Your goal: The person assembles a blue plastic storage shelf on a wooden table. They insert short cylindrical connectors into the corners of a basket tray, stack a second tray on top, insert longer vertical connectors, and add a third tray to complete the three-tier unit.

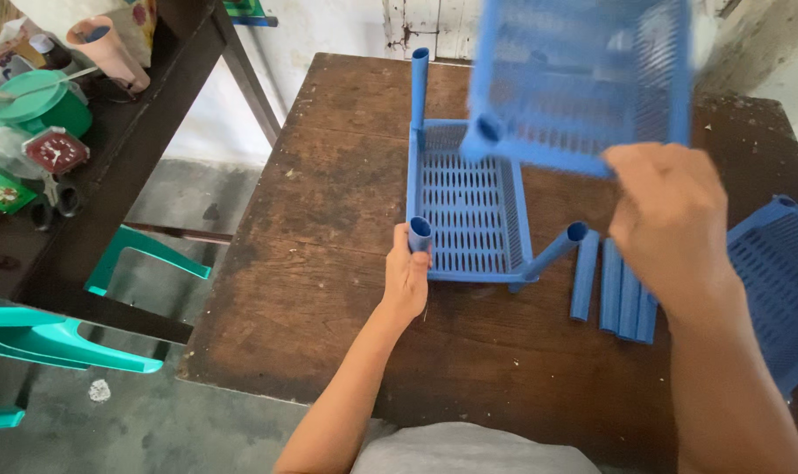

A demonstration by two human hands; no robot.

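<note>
Underneath everything stands a dark wooden table (329,290), worn and scratched. Above its far half, the right hand (671,215) is clamped on the near edge of a blue plastic shelf tray (583,79), holding it up in the air, tilted and blurred. Flat on the table below lies a second blue tray (469,211) with slotted holes, blue tubes standing in its corners. The left hand (406,279) is closed around the near-left tube (420,235). Just right of this tray lie several loose blue tubes (618,294), side by side. A third tray (780,281) rests at the table's right edge. Well apart, at left, stand teal chairs (57,342) and a green tub (43,104).
</note>
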